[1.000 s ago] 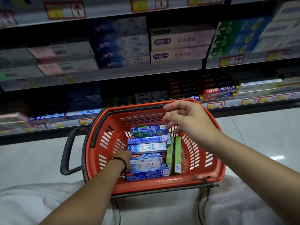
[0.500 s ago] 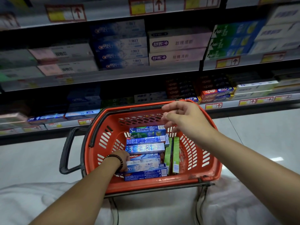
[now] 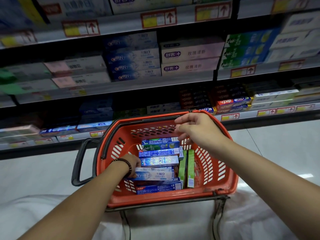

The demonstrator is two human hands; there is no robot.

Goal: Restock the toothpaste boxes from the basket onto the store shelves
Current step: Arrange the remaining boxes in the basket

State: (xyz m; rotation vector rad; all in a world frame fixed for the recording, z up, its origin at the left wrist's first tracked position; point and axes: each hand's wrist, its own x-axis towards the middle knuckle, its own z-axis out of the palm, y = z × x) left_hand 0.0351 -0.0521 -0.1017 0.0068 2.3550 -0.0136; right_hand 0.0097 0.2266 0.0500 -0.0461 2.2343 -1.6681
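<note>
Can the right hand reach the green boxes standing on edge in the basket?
Probably yes: the right hand hovers empty over the basket, nothing covers the green boxes, and the left hand grips a white-blue box further left.

The basket point(image 3: 223, 170) is hard red plastic, a bit shiny, with slots in its walls and some scuffs on the near rim. Its side handle point(image 3: 78, 163) is dull black plastic. The toothpaste boxes point(image 3: 161, 144) inside are thin card with shiny print. The sparkly box point(image 3: 159, 161) glitters like foil, and the pale blue box point(image 3: 154, 174) looks smooth and glossy. The bracelet point(image 3: 124, 163) is made of dark round beads. The floor point(image 3: 285, 149) is pale, smooth and shiny. The white cloth point(image 3: 34, 213) looks soft and wrinkly. The price tags point(image 3: 158, 18) look like paper
</note>
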